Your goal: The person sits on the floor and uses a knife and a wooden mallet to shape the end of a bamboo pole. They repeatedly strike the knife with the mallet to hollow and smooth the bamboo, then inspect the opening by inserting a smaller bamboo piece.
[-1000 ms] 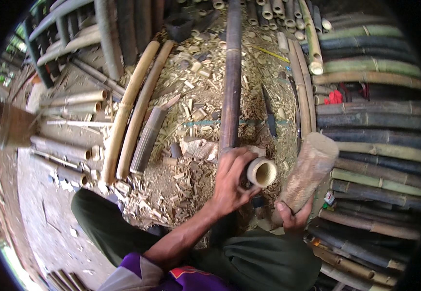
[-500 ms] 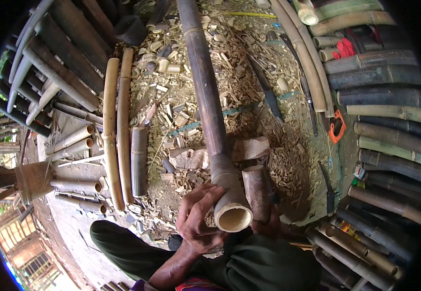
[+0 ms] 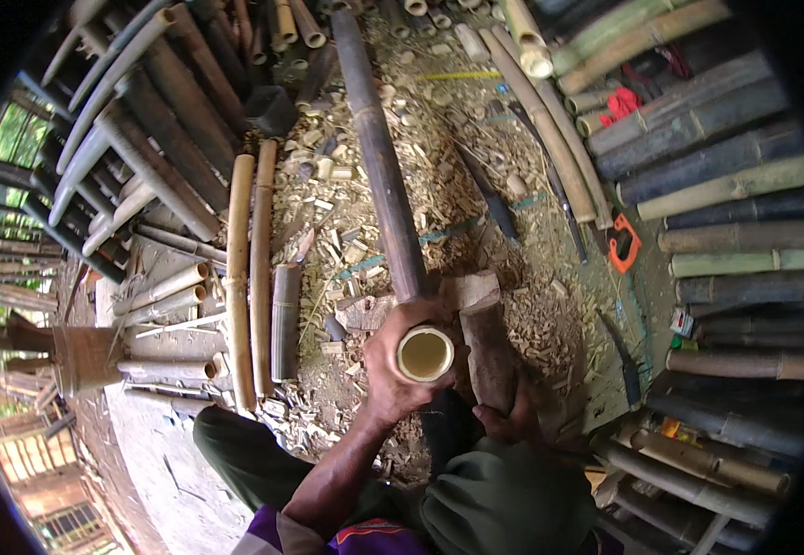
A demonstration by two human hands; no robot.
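A long dark bamboo pole point(image 3: 385, 171) runs away from me over a pale wood block point(image 3: 473, 289). My left hand point(image 3: 391, 365) is wrapped round the pole close to its near end. The pale, hollow cut end point(image 3: 425, 353) faces up at me. Beside it on the right, my right hand point(image 3: 511, 421) is closed round the lower part of a short, thick, brown wooden piece point(image 3: 488, 356), which stands slanted next to the pole. Some of the right fingers are hidden behind that piece.
Wood chips point(image 3: 346, 250) cover the ground. Two pale bamboo poles point(image 3: 239, 277) and a short grey bamboo piece point(image 3: 284, 324) lie left. Long dark-handled blades point(image 3: 490, 199) and an orange saw handle point(image 3: 622, 245) lie right, before stacked bamboo point(image 3: 735, 236).
The pole's near end has tipped up toward me, with my left hand moving up and wrapping round it. More of my right hand shows. The whole view has shifted slightly.
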